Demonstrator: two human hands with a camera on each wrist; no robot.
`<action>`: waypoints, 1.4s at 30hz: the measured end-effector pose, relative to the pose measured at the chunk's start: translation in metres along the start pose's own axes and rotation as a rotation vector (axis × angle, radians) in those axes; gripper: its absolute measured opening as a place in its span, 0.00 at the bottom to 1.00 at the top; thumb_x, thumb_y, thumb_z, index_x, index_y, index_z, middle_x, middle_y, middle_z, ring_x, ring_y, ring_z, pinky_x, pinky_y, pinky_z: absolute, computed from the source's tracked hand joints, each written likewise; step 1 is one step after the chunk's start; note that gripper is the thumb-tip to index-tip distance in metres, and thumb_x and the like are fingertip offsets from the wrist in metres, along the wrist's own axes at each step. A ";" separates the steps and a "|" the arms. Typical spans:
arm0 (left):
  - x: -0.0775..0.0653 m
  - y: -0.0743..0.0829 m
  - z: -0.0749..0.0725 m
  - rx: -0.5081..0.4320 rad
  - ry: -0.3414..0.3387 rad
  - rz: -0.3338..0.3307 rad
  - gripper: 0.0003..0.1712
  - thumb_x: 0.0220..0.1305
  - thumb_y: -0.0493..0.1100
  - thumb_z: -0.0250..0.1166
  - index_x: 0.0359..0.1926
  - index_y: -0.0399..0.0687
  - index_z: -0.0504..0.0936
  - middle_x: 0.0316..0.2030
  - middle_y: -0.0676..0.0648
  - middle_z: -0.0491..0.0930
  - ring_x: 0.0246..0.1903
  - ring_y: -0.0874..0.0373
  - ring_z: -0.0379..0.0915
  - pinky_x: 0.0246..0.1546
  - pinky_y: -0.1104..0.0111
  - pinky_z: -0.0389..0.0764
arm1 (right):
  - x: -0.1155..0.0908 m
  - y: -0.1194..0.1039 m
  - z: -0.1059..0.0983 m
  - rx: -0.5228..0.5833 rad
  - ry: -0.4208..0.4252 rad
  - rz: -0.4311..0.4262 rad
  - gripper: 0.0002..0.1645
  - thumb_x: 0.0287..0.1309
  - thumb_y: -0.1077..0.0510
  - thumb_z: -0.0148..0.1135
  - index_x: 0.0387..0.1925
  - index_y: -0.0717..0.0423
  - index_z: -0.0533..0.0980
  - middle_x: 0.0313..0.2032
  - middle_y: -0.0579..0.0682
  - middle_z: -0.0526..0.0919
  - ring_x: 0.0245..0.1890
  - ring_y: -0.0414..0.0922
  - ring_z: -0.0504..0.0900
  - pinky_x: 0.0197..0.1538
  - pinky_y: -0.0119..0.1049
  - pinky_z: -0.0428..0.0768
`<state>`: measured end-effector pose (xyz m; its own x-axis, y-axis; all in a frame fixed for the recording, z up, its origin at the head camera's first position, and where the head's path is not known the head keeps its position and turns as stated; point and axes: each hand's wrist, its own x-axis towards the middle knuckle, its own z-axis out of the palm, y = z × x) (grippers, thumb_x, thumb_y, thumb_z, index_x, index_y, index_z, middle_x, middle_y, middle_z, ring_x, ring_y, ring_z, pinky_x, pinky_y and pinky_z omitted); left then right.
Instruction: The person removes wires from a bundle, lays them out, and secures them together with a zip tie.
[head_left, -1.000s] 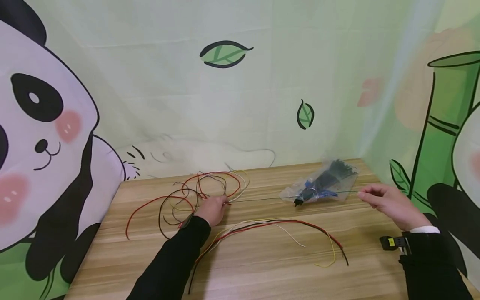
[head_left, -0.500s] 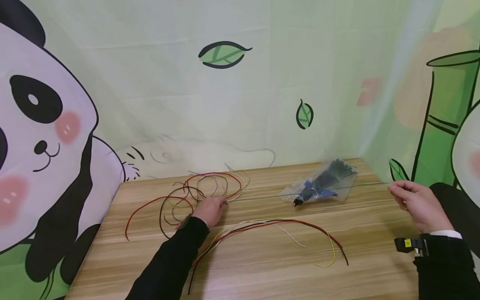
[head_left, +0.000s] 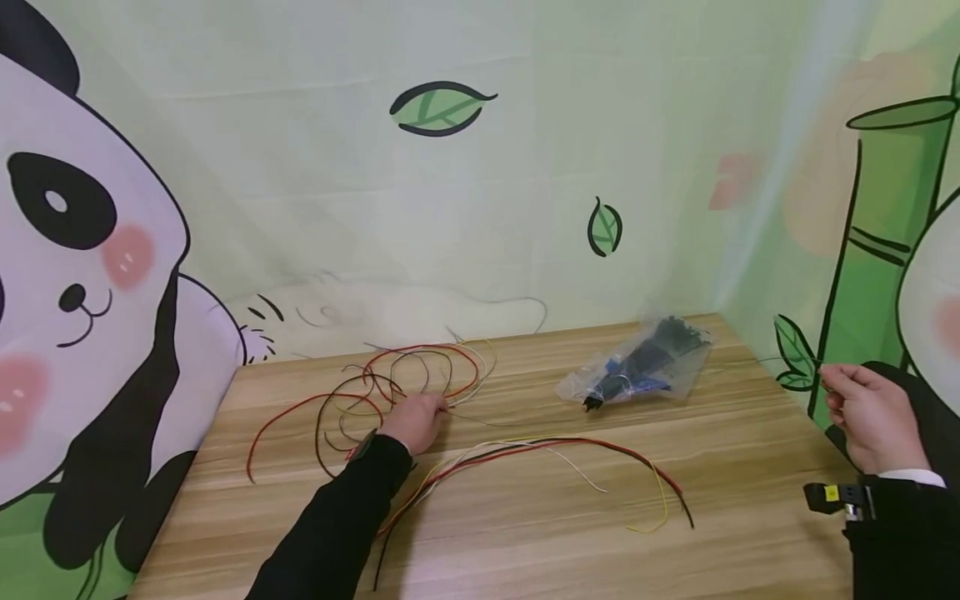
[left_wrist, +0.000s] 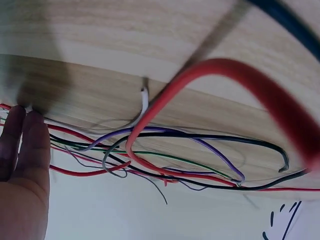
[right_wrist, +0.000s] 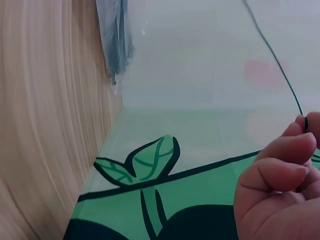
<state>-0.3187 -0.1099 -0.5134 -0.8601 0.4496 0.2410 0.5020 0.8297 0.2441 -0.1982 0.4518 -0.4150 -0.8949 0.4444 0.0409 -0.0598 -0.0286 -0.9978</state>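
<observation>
Right hand (head_left: 873,417) has shifted farther right since the first frame. Left hand (head_left: 414,421) sits about where it was. Green wire (right_wrist: 275,56) no longer shows as a straight line from hand to hand.

Head: right hand out by the right edge of the table (head_left: 570,542), thumb and index closed on the green wire, which trails left and is too thin to trace fully. Left hand down at the near side of the wire tangle (head_left: 384,379), left far part of the table. Clear bag (head_left: 693,367) with black and blue contents lies right far. Arched wire bundle (red, black, yellow, white) (head_left: 555,440) lies nearer, between the hands.

Left wrist: fingers reach down onto the tangle, fairly straight; can't tell if they pinch a wire or just press. Red, purple, green, black and white wires run right from them; one red loop is close to the lens and blurred.

Right wrist: fingertips pinch the green wire, remaining fingers curled in. Wire runs up and away. Bag partly visible past the table edge.
</observation>
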 end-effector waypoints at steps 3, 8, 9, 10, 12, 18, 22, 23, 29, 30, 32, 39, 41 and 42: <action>-0.002 0.003 -0.003 0.038 0.002 -0.005 0.05 0.61 0.36 0.65 0.36 0.48 0.86 0.35 0.48 0.85 0.37 0.52 0.81 0.38 0.60 0.79 | 0.001 0.002 0.004 0.012 -0.017 0.004 0.07 0.64 0.51 0.59 0.36 0.49 0.76 0.31 0.42 0.71 0.25 0.38 0.66 0.20 0.27 0.65; -0.008 0.013 -0.009 0.087 0.074 0.068 0.03 0.59 0.41 0.69 0.34 0.51 0.89 0.29 0.49 0.81 0.32 0.53 0.77 0.35 0.61 0.76 | 0.000 0.005 0.006 0.025 -0.057 0.016 0.06 0.65 0.52 0.58 0.36 0.49 0.76 0.30 0.42 0.72 0.24 0.37 0.67 0.21 0.28 0.66; -0.010 0.015 -0.011 0.088 0.095 0.090 0.03 0.58 0.41 0.69 0.33 0.51 0.89 0.28 0.50 0.78 0.30 0.53 0.73 0.34 0.62 0.73 | -0.001 0.006 0.007 0.029 -0.075 0.018 0.06 0.64 0.51 0.59 0.36 0.49 0.76 0.30 0.42 0.72 0.24 0.37 0.67 0.21 0.28 0.66; -0.011 0.016 -0.013 0.091 0.111 0.106 0.02 0.58 0.42 0.70 0.32 0.51 0.89 0.28 0.50 0.74 0.29 0.53 0.69 0.33 0.62 0.71 | -0.001 0.006 0.007 0.031 -0.095 0.017 0.06 0.64 0.52 0.59 0.36 0.49 0.76 0.29 0.42 0.72 0.24 0.37 0.67 0.21 0.28 0.66; -0.015 0.017 -0.019 0.110 0.132 0.125 0.02 0.57 0.42 0.70 0.31 0.51 0.89 0.26 0.51 0.68 0.28 0.53 0.62 0.31 0.63 0.66 | -0.002 0.006 0.011 0.031 -0.132 0.020 0.05 0.64 0.52 0.59 0.35 0.48 0.77 0.28 0.41 0.73 0.24 0.37 0.68 0.21 0.28 0.67; -0.029 0.016 -0.038 0.114 0.123 0.052 0.13 0.61 0.40 0.66 0.19 0.51 0.82 0.18 0.55 0.70 0.21 0.61 0.67 0.25 0.66 0.68 | -0.004 0.008 0.018 -0.031 -0.198 -0.008 0.05 0.64 0.51 0.60 0.34 0.46 0.79 0.28 0.40 0.76 0.22 0.37 0.69 0.22 0.29 0.67; -0.040 0.012 -0.057 0.060 0.147 -0.028 0.19 0.61 0.35 0.61 0.13 0.49 0.75 0.15 0.52 0.67 0.22 0.57 0.64 0.30 0.63 0.67 | -0.006 0.010 0.018 -0.113 -0.234 -0.034 0.06 0.64 0.50 0.59 0.37 0.46 0.79 0.29 0.40 0.76 0.23 0.37 0.69 0.23 0.29 0.68; -0.043 0.010 -0.060 0.052 0.150 -0.064 0.20 0.61 0.34 0.60 0.12 0.49 0.73 0.15 0.52 0.65 0.22 0.56 0.62 0.30 0.63 0.67 | -0.006 0.010 0.018 -0.135 -0.246 -0.040 0.07 0.65 0.50 0.58 0.37 0.46 0.79 0.29 0.40 0.75 0.24 0.38 0.69 0.23 0.30 0.68; -0.067 -0.006 -0.082 -0.084 0.111 -0.251 0.15 0.61 0.33 0.57 0.18 0.44 0.80 0.21 0.48 0.74 0.22 0.57 0.64 0.30 0.63 0.69 | -0.006 0.013 0.022 -0.222 -0.287 -0.052 0.08 0.66 0.48 0.56 0.38 0.46 0.78 0.28 0.40 0.74 0.24 0.39 0.69 0.25 0.31 0.69; -0.072 -0.009 -0.086 -0.126 0.099 -0.276 0.13 0.61 0.33 0.57 0.22 0.43 0.82 0.22 0.48 0.76 0.21 0.57 0.65 0.29 0.64 0.69 | -0.007 0.013 0.024 -0.232 -0.292 -0.047 0.09 0.66 0.48 0.56 0.38 0.45 0.78 0.28 0.39 0.74 0.24 0.39 0.69 0.25 0.31 0.69; -0.082 -0.014 -0.091 -0.229 0.074 -0.316 0.10 0.62 0.33 0.58 0.29 0.41 0.85 0.25 0.47 0.80 0.20 0.58 0.66 0.24 0.65 0.68 | -0.007 0.015 0.025 -0.265 -0.311 -0.030 0.10 0.66 0.46 0.55 0.38 0.45 0.78 0.29 0.39 0.75 0.25 0.39 0.70 0.26 0.31 0.70; -0.116 -0.030 -0.106 -0.404 0.012 -0.390 0.11 0.67 0.43 0.60 0.28 0.45 0.83 0.16 0.53 0.64 0.16 0.60 0.58 0.18 0.69 0.61 | -0.012 0.024 0.037 -0.486 -0.441 -0.014 0.21 0.68 0.42 0.51 0.43 0.57 0.74 0.30 0.42 0.75 0.28 0.40 0.72 0.30 0.33 0.73; -0.124 -0.032 -0.111 -0.414 0.009 -0.399 0.12 0.68 0.44 0.60 0.28 0.46 0.82 0.16 0.53 0.65 0.16 0.60 0.59 0.18 0.69 0.62 | -0.013 0.026 0.041 -0.523 -0.466 -0.009 0.24 0.69 0.43 0.50 0.44 0.61 0.72 0.30 0.43 0.74 0.27 0.42 0.72 0.30 0.34 0.72; -0.127 -0.033 -0.112 -0.410 0.006 -0.404 0.13 0.68 0.45 0.59 0.27 0.46 0.81 0.17 0.53 0.66 0.16 0.60 0.59 0.19 0.69 0.62 | -0.014 0.027 0.043 -0.537 -0.475 -0.008 0.25 0.69 0.43 0.50 0.44 0.63 0.72 0.29 0.44 0.73 0.27 0.42 0.71 0.30 0.35 0.72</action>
<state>-0.2159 -0.2316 -0.4470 -0.9910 0.1208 0.0576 0.1285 0.7386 0.6618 -0.2060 0.4058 -0.4400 -0.9985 0.0017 -0.0556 0.0498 0.4718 -0.8803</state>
